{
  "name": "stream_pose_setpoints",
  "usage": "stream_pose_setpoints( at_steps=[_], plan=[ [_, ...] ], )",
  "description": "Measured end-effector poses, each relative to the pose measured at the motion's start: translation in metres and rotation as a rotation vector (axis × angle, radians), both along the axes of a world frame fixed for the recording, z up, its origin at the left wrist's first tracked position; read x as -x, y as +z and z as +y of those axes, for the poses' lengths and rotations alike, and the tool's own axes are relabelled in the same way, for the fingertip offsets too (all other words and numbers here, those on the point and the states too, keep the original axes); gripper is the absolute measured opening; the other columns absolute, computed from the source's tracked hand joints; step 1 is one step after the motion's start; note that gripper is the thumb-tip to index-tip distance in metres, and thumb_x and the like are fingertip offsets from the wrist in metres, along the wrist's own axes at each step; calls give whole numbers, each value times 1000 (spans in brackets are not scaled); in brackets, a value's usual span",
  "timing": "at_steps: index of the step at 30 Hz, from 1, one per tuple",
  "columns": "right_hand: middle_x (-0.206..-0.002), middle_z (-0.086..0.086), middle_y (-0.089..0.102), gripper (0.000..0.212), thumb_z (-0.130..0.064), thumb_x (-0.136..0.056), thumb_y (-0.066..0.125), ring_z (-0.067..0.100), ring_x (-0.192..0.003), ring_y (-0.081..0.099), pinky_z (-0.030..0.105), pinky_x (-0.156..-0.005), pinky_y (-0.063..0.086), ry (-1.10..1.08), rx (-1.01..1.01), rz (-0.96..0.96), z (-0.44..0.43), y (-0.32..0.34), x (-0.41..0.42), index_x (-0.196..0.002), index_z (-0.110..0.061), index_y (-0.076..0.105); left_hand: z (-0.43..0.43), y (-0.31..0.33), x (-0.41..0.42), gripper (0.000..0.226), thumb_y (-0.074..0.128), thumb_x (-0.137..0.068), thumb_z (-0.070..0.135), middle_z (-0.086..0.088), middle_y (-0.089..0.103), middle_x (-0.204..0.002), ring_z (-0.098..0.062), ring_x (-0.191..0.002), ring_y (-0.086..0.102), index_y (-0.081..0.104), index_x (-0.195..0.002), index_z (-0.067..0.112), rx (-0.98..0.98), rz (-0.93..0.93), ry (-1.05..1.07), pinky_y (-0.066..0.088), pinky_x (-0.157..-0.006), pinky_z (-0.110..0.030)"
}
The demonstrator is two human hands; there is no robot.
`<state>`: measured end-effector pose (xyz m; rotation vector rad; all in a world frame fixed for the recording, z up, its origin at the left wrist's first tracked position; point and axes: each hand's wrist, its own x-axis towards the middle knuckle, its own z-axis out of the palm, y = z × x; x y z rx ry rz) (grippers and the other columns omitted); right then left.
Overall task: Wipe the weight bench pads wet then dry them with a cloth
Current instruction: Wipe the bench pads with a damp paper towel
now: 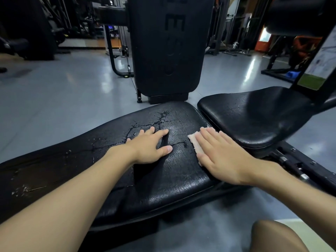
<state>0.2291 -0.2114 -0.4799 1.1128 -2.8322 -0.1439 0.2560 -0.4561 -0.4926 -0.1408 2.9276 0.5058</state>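
My right hand lies flat, fingers straight, pressing the pale pink cloth at the right end of the long black vinyl bench. The beaded water streaks run leftward along its length, beside my flat, spread left hand; I judge the wipe should go left.

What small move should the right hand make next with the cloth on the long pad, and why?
Probably slide the cloth leftward along the long pad. The right hand presses it flat near the pad's right end, while water streaks and droplets lie farther left, around and beyond the left hand, which rests flat on the pad.
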Motion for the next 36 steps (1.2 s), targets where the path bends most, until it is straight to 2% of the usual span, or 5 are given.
stream_pose_setpoints(
  at_steps=[8, 12, 19, 27, 36],
  plan=[
    [-165, 7, 12, 92, -62, -86, -19, 22, -153, 3, 46, -121, 5, -6, 1, 33, 19, -1, -37, -156, -17, 21, 1, 9, -8, 76, 42, -89, 71, -2, 0, -166, -29, -152, -2, 6, -152, 48, 11, 8, -9, 10, -116, -65],
    [-164, -1, 9, 87, -60, -81, -17, 18, -151, -2, 39, -120, 0, 13, -22, -15, 7, 1, -29, -155, -24, 12, -12, 13, -18, 86, 44, -82, 79, 2, -1, -166, -26, -152, -4, 4, -152, 49, 78, -5, 28, 12, -114, -66],
    [-164, 2, 9, 57, -49, -102, 15, 19, -151, 0, 46, -121, 2, -27, -28, -74, -47, 0, 47, -153, -26, 14, -22, 5, -20, 99, 46, -75, 84, -7, -5, -165, -37, -151, -6, -2, -153, 47, 49, -120, -12, 10, -120, -55],
    [-165, 4, 11, 61, -48, -99, 16, 23, -152, 5, 49, -121, 2, -129, -18, -114, -129, 6, 149, -155, -24, 19, -22, 3, -19, 110, 33, -56, 92, -2, -9, -165, -33, -151, -9, -5, -151, 51, 48, -140, -9, 14, -117, -62],
    [-158, 6, 28, 60, -46, -97, 17, 26, -147, 20, 49, -118, 14, -166, -35, -141, -160, 7, 183, -149, -22, 30, -25, 0, -16, 102, 46, -68, 87, 0, -9, -165, -31, -151, -10, -1, -151, 52, 20, -127, 15, 12, -118, -61]
  ],
)
